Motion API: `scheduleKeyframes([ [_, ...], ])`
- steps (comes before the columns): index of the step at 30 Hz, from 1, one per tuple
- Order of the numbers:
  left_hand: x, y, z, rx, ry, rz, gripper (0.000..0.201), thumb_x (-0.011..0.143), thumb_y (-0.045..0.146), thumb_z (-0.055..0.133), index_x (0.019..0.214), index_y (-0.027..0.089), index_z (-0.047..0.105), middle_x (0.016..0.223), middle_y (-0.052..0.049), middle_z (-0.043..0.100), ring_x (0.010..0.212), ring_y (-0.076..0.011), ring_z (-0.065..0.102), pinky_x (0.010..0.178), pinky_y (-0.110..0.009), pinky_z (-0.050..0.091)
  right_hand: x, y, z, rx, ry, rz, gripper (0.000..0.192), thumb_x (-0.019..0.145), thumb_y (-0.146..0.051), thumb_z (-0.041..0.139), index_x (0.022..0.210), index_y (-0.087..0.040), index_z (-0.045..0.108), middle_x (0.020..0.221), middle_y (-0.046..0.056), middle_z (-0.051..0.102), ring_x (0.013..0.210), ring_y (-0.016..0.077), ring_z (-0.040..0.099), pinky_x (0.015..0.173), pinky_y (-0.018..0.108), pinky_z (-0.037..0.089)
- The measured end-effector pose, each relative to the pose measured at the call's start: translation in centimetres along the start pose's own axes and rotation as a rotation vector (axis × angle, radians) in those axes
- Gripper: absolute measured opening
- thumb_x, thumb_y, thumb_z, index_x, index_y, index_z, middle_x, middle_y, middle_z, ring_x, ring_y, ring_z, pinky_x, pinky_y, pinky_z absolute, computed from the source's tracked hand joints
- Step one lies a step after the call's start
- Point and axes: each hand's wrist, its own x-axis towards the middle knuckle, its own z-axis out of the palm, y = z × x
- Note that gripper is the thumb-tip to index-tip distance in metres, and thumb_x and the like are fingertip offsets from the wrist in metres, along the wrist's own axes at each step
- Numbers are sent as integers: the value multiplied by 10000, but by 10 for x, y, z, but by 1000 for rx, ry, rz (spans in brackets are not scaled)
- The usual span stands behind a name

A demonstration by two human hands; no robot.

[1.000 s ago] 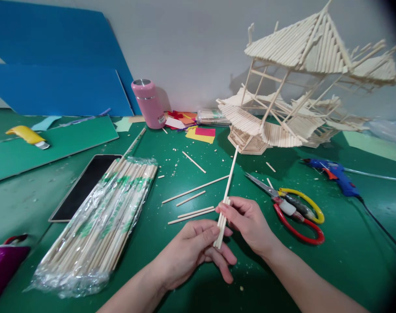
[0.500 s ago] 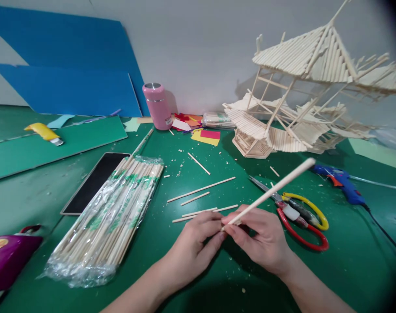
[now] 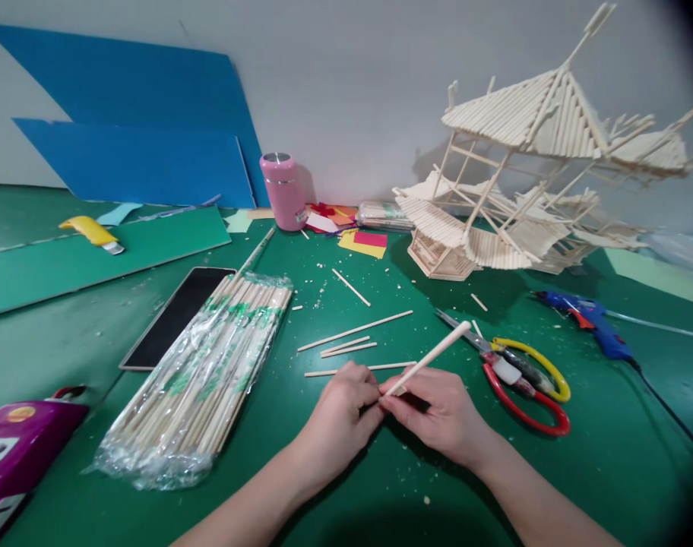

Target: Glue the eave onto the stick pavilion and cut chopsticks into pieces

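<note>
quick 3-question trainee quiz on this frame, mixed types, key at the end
1. True or false: both the left hand and the right hand grip the wooden stick.
2. What lies just right of the right hand? A) scissors B) a hammer C) a ruler
3. Fill in: the wrapped stick bundle lies beside a dark ____.

Key: 1 true; 2 A; 3 phone, lying flat, screen dark.

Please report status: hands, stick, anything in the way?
Left hand and right hand both grip one wooden stick. Stick tilted up-right. Scissors lie close beside the right hand.
</note>
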Motion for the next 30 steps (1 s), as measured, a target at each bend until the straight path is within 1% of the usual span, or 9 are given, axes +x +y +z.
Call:
scheduleKeyframes([
  [6,-3,2,1,69,-3,6,216,786,119,477,603,126,593,642,-29,523,678,-138,445,608,-232,336,-2,2,1,74,-54,27,98,786,-212,534,800,-180,626,668,15,611,595,121,528,590,227,411],
  [9,-3,2,2,107,-31,2,226,788,122,471,588,126,577,622,-30,520,661,-140,443,596,-235,330,-3,3,1,95,-103,85,92,787,-207,532,778,-171,617,666,14,593,594,118,515,561,216,397],
  [12,-2,0,3,136,-57,-7,219,779,112,478,576,128,559,614,-28,529,661,-142,445,611,-241,331,-2,3,0,103,-123,125,75,779,-192,541,767,-168,611,686,15,597,612,116,521,565,209,393],
  [18,-1,-3,1,136,-70,3,246,805,161,466,578,135,556,600,-15,531,637,-130,447,617,-239,328,-1,2,-3,56,-97,84,81,772,-213,554,785,-167,619,647,7,585,575,110,500,562,214,382],
  [22,-2,-4,1,138,-77,9,238,799,149,471,582,133,568,606,-19,538,647,-132,454,613,-235,329,-1,0,-2,68,-139,73,93,785,-196,527,776,-166,614,671,17,592,607,115,515,564,211,382],
  [26,-3,-4,0,127,-80,17,232,794,149,474,589,136,581,605,-22,541,643,-135,458,592,-230,330,-1,-1,0,53,-146,57,102,790,-192,511,766,-176,609,651,7,580,598,113,505,560,210,378],
  [30,-3,-2,-1,104,-81,-7,204,763,123,492,585,140,590,587,-18,548,627,-136,463,586,-229,339,1,-3,0,16,-142,55,90,780,-189,516,759,-180,603,625,-4,563,568,108,482,545,207,368],
])
